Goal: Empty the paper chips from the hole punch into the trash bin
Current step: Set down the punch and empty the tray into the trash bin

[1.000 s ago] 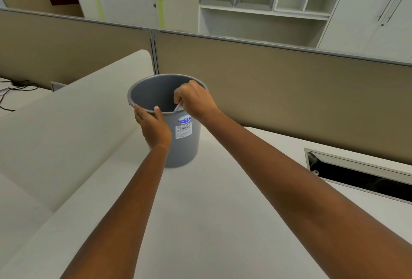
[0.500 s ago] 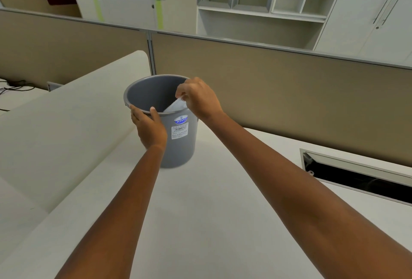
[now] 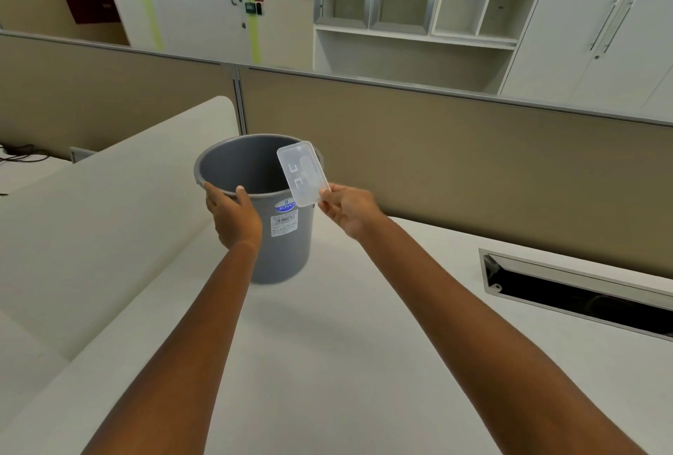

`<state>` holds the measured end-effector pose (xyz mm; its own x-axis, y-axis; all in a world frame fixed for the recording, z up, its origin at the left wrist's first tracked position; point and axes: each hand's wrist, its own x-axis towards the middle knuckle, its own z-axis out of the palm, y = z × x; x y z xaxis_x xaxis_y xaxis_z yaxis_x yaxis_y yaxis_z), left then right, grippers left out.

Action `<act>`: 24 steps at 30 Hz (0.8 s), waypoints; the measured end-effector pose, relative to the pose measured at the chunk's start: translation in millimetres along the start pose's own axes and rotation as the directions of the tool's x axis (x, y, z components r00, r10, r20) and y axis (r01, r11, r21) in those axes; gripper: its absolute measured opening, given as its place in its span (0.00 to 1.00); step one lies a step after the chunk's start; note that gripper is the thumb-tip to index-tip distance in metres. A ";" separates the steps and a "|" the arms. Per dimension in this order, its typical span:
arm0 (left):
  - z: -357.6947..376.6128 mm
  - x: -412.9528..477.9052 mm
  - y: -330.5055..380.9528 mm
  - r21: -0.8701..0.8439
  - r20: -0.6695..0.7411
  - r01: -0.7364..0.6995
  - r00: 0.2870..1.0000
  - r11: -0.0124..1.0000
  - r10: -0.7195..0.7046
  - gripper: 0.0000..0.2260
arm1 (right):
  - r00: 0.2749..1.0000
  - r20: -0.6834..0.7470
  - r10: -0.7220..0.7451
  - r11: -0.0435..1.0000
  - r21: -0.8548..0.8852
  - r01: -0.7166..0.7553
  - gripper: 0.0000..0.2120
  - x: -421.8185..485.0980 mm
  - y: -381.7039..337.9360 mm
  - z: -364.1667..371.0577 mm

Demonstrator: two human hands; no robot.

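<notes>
A grey plastic trash bin (image 3: 287, 243) with a blue sticker and a white label stands on the white desk (image 3: 346, 363). My left hand (image 3: 231, 216) grips its near rim, thumb on top. My right hand (image 3: 347, 209) pinches the lower corner of a clear, flat plastic chip tray (image 3: 302, 172), the hole punch's base cover. The tray is held upright in front of the bin's right rim, its inner face turned toward me. I see no paper chips on it. The punch itself is out of sight.
A beige partition wall (image 3: 455, 152) runs behind the desk. A cream rounded divider (image 3: 109, 207) slopes along the left. An open cable slot (image 3: 575, 291) with a metal frame is set in the desk at the right. Cabinets and a door lie beyond.
My right hand has lifted out of the bin and drawn back to the right, bringing the clear tray fully into sight. The left hand keeps its hold on the rim.
</notes>
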<state>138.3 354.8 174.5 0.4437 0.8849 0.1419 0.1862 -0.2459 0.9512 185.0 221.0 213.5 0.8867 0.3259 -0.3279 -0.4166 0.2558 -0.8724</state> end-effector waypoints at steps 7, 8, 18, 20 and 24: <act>0.8 -0.6 -0.1 0.001 -0.011 0.005 1.000 1.000 -0.005 0.25 | 0.996 0.008 0.088 0.993 0.076 -0.088 0.15 -4.8 7.1 -11.1; 0.8 -0.4 -0.1 0.002 -0.010 0.005 1.000 1.000 -0.005 0.25 | 0.996 0.004 0.086 0.993 0.078 -0.086 0.15 -4.3 6.2 -11.4; 0.7 -0.9 -0.7 0.024 -0.011 0.002 1.000 1.000 -0.002 0.25 | 1.000 -0.001 -0.006 1.000 -0.029 0.006 0.06 9.8 -9.9 -0.1; 0.4 -1.2 -0.7 0.024 -0.014 0.003 1.000 1.000 -0.003 0.25 | 0.986 -0.045 -0.158 0.966 -0.213 0.145 0.11 12.9 -16.2 8.9; -0.1 -1.3 -0.9 0.027 -0.018 0.005 1.000 1.000 -0.005 0.25 | 0.793 0.124 -0.596 0.482 -0.734 0.477 0.14 8.2 -26.4 27.7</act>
<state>137.5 353.9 173.5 0.4270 0.8930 0.1423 0.2126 -0.2521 0.9441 197.8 242.2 243.9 0.9268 0.2192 0.3048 0.3696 -0.3894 -0.8437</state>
